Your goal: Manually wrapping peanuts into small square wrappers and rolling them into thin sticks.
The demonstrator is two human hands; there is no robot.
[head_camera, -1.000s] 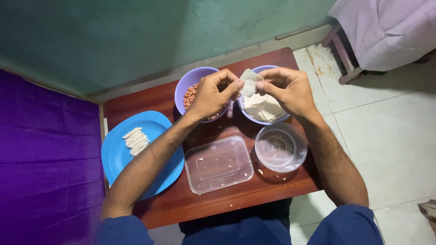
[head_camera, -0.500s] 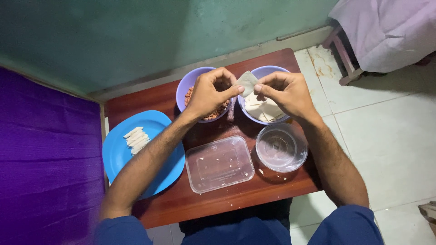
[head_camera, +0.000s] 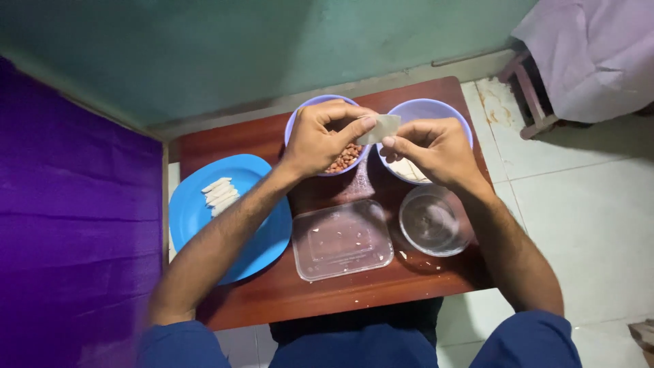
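Left hand (head_camera: pixel 325 138) and right hand (head_camera: pixel 434 150) pinch 1 pale wrapper (head_camera: pixel 383 127) above 2 bowls (head_camera: pixel 436 109)

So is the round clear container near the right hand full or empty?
Seemingly empty. The round clear container shows only the brown table through its bottom, with no contents visible. It sits just below the right hand.

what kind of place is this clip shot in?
Likely a home, with food made at a low wooden table on a tiled floor: bowl of peanuts, blue plate of white rolled pieces, painted wall behind.
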